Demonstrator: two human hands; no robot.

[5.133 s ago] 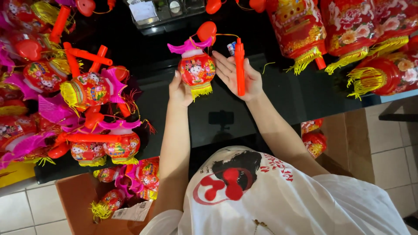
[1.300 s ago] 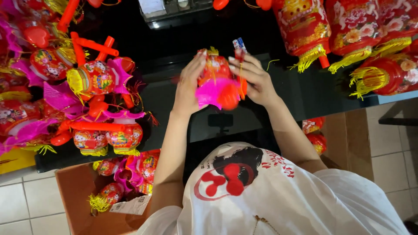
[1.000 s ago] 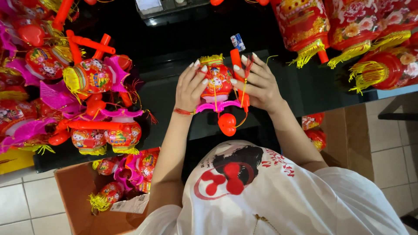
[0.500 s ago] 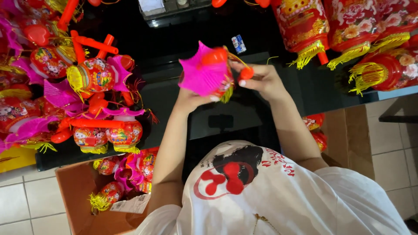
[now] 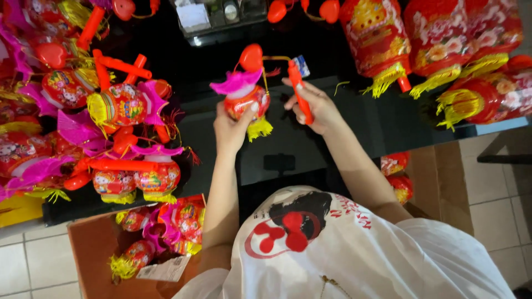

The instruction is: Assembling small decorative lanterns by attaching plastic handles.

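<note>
My left hand [image 5: 230,126] grips a small red toy lantern [image 5: 246,101] by its round body. The lantern has a pink frilled top, a yellow tassel underneath and a red heart [image 5: 251,57] above it. My right hand [image 5: 311,105] is closed on the lantern's red stick handle [image 5: 299,91], held just to the right of the lantern. A thin cord runs from the stick's top to the heart. Both hands hover over a black glass table [image 5: 332,138].
A heap of similar small lanterns [image 5: 119,105] covers the table's left side. Larger red lanterns with yellow fringe [image 5: 443,50] lie at the right. A brown box [image 5: 94,249] with more lanterns sits at lower left. A clear container [image 5: 213,14] stands at the far edge.
The lantern has been turned from its pink top facing me to hanging upright with the heart on top. My right hand has shifted right with the stick.
</note>
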